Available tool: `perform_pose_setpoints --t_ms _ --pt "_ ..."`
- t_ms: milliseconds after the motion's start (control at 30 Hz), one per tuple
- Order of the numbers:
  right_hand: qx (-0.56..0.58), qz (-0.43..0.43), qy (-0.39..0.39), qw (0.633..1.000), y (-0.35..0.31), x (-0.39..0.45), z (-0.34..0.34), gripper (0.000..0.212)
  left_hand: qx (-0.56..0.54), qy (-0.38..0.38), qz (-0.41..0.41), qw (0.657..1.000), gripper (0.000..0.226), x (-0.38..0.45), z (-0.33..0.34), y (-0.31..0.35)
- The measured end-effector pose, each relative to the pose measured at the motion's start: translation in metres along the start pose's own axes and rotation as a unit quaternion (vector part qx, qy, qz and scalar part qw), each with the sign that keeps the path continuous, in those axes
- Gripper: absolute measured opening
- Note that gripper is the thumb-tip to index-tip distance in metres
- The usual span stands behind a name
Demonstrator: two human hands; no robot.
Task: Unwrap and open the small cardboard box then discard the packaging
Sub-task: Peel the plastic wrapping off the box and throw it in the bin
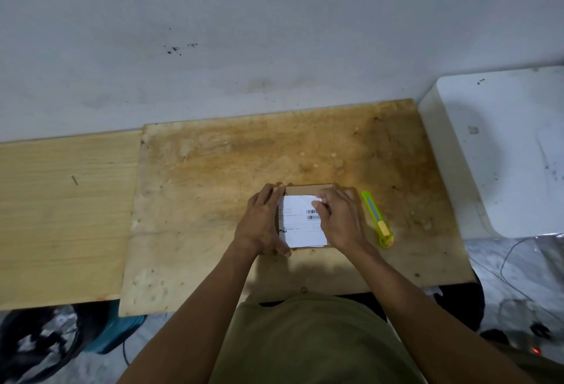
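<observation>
A small brown cardboard box (305, 190) lies flat on the stained plywood board (232, 164), its top covered by a white shipping label (300, 225) with barcodes. My left hand (262, 225) clasps the box's left side, fingers on the far corner and thumb at the near edge. My right hand (340, 219) rests on the right side, its fingertips pinching the label's lifted far right corner. Both hands hide the box's side edges.
A green and yellow utility knife (377, 219) lies just right of the box. A white plastic bin (500, 151) stands at the right end of the board. A pale wooden plank (64, 216) adjoins on the left. Cables and bags lie on the floor below.
</observation>
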State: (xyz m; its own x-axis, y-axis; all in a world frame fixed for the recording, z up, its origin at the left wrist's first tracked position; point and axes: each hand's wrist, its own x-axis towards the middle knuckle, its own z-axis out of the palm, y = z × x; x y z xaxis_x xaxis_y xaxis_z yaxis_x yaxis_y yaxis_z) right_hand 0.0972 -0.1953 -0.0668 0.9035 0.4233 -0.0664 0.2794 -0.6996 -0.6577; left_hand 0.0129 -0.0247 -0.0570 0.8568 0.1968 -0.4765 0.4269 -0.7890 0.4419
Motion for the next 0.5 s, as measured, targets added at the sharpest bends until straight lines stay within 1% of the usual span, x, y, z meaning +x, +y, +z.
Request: perform_pose_setpoints --t_ms 67,100,200,300,333,433,500 --pt "-0.029 -0.005 -0.008 1.000 0.002 -0.001 0.003 0.018 0.000 0.001 0.000 1.000 0.146 0.000 0.000 0.000" --pt "-0.044 -0.008 -0.010 0.999 0.002 -0.001 0.004 0.019 -0.001 0.001 0.001 1.000 0.146 0.000 0.000 0.000" --pt "-0.135 -0.055 0.004 0.989 0.002 0.004 0.012 0.009 -0.003 0.001 0.004 1.000 0.148 0.000 0.000 -0.001" --pt "-0.206 -0.092 -0.004 0.974 0.002 0.006 0.015 0.018 -0.003 0.002 0.007 1.000 0.148 0.001 0.000 -0.001" --pt "-0.218 -0.096 0.001 0.971 0.000 0.005 0.013 0.019 -0.003 0.003 0.008 1.000 0.148 0.001 0.000 -0.001" --pt "-0.217 -0.078 0.016 0.973 -0.008 -0.001 0.005 0.012 -0.003 0.003 0.007 1.000 0.148 0.000 0.000 -0.001" --pt "-0.205 -0.065 0.011 0.977 -0.010 -0.002 0.004 0.014 -0.004 0.004 0.006 1.000 0.149 0.000 0.000 -0.001"
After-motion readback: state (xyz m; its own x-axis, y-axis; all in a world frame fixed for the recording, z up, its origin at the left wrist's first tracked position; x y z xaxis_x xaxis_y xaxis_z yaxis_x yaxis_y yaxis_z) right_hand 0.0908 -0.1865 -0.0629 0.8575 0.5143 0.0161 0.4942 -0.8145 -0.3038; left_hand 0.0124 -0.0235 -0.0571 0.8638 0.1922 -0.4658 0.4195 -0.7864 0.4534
